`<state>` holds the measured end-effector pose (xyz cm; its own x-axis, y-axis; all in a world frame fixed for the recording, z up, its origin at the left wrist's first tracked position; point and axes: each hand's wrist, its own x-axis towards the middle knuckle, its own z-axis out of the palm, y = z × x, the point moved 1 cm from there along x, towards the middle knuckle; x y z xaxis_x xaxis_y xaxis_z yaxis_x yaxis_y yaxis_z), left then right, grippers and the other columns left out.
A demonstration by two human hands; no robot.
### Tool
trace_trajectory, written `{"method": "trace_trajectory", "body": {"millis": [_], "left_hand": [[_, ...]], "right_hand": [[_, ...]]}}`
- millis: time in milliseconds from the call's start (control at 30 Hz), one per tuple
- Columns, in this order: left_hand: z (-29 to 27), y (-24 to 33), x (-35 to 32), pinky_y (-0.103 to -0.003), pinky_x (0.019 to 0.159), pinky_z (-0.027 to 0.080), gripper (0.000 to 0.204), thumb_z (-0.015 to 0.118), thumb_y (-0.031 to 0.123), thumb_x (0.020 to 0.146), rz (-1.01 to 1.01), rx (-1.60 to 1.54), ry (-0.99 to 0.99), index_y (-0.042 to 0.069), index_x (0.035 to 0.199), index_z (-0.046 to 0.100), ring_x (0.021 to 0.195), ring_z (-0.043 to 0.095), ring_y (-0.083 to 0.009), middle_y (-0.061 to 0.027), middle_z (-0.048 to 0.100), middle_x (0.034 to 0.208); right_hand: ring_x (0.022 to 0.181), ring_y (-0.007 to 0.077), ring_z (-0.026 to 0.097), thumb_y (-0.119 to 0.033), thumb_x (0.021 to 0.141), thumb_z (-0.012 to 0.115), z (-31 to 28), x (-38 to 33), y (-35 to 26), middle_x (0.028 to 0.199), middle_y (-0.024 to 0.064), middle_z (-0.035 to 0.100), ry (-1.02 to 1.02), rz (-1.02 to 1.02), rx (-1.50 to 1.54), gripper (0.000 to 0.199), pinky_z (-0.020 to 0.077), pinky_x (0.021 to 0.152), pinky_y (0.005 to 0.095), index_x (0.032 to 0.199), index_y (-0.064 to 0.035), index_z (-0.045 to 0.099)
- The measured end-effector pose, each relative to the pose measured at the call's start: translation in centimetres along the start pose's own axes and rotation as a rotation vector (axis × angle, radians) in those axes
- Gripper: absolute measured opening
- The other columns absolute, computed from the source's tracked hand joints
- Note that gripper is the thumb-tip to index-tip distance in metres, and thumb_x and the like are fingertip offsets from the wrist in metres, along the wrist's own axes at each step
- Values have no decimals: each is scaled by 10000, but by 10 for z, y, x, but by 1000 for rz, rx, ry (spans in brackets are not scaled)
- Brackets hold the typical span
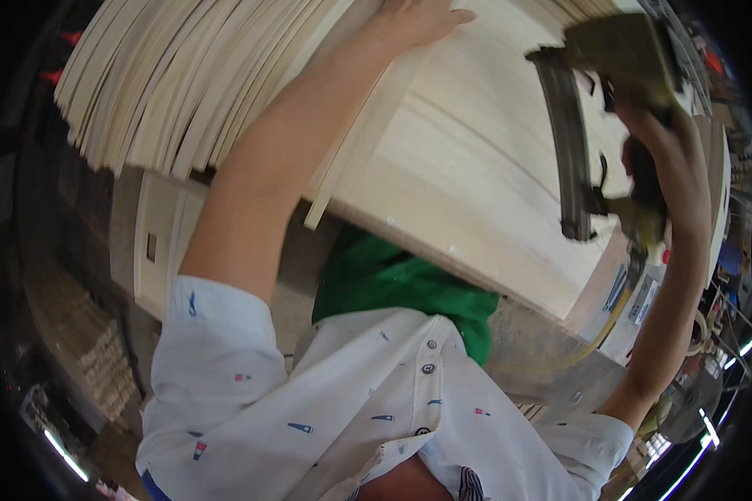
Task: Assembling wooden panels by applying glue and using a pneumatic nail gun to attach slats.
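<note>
My right hand [658,142] is closed around the handle of a dark olive nail gun [622,58], whose long magazine hangs on its left side. The tool is held up over the right part of a pale wooden panel [468,184]. My left hand [418,21] rests at the top edge of the view on a thin wooden strip [368,138] lying along the panel's left side. One finger points out to the right; the other fingers are partly cut off by the picture's edge.
Many thin wooden strips [184,75] are stacked to the left of the panel. A yellow air hose [597,342] curves below the nail gun. Green cloth [401,275] shows under the table's near edge. More stacked wood [83,334] stands on the floor at left.
</note>
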<state>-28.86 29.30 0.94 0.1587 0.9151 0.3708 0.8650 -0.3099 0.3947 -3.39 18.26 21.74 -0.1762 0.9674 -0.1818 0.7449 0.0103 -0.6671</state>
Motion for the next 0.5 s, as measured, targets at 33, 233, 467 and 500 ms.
{"method": "trace_trajectory", "body": {"millis": [33, 233, 467, 500], "left_hand": [[-4, -4, -11, -570, 1092, 257, 608, 547, 510, 903, 26, -44, -10, 62, 1314, 551, 1380, 239, -452, -274, 215, 1522], [-81, 2, -154, -421, 1105, 329, 385, 653, 176, 859, 347, -192, -240, 68, 1228, 619, 1346, 387, -313, -120, 517, 1386], [-136, 5, -224, -441, 1111, 318, 462, 697, 90, 778, 293, -170, -449, 75, 1231, 608, 1374, 356, -333, -116, 484, 1420], [-136, 7, -225, -441, 1111, 318, 462, 697, 90, 778, 295, -166, -444, 75, 1231, 608, 1374, 356, -333, -116, 484, 1420]], "right_hand": [[518, 93, 536, -263, 854, 651, 4, -19, 5, 627, 30, 565, -5, 36, -5, 297, 408, 483, 251, 975, 6, 616], [510, 109, 542, -201, 832, 700, 20, -121, 43, 641, 47, 586, 32, 220, 115, 282, 427, 473, 252, 920, 40, 584], [543, 99, 555, -144, 834, 692, 56, -139, 36, 643, 51, 593, -30, 217, 215, 221, 430, 491, 252, 882, 43, 587], [545, 96, 558, -147, 828, 694, 58, -137, 34, 638, 50, 593, -51, 212, 195, 223, 431, 496, 248, 875, 45, 591]]}}
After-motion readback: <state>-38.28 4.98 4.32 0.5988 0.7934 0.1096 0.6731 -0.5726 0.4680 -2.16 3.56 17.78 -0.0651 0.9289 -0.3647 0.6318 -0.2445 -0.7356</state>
